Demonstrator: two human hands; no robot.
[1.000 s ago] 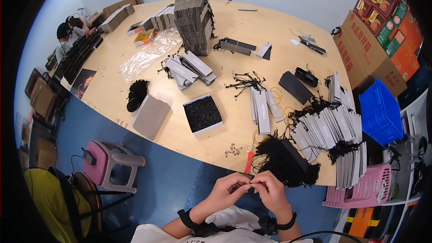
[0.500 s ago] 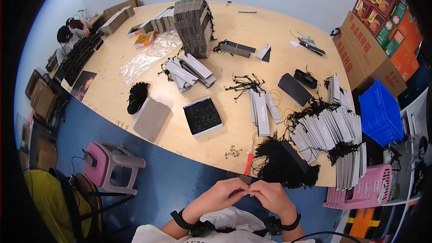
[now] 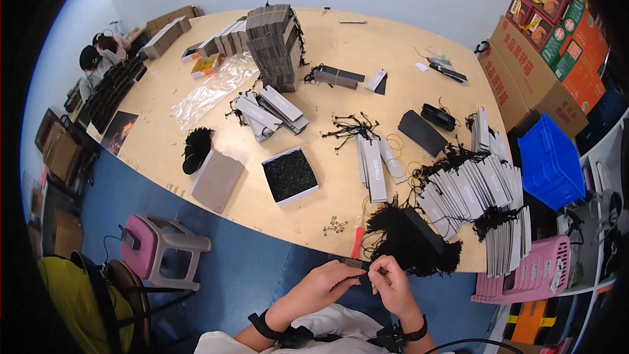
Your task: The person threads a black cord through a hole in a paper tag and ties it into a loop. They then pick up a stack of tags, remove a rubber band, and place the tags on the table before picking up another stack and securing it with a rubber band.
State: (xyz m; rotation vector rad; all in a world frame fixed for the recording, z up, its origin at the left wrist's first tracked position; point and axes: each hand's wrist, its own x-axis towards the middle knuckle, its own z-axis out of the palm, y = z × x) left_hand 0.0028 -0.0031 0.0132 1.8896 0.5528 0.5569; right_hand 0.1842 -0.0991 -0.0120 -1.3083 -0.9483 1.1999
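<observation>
My left hand (image 3: 333,280) is closed around a small dark stack of thin tags (image 3: 354,263), whose edges show beyond my fingers at the table's front edge. My right hand (image 3: 390,283) is beside it with thumb and fingers pinched together; whatever they hold is too small to make out. A red-handled tool (image 3: 357,242) lies just past my hands. To its right spreads a bundle of black cords (image 3: 400,239) with a dark tag stack on it. Small metal pins (image 3: 335,225) lie in a loose pile to the left.
A white box of small black parts (image 3: 290,176) sits mid-table near a grey block (image 3: 219,181). Grey-white hang tags (image 3: 468,187) fill the right side. A tall banded stack (image 3: 272,49) stands at the back. A blue crate (image 3: 552,162) and pink stool (image 3: 141,239) flank the table.
My right hand has risen and moved slightly right, away from the left fingertips. The left hand has shifted a little, and the whole view has tilted slightly.
</observation>
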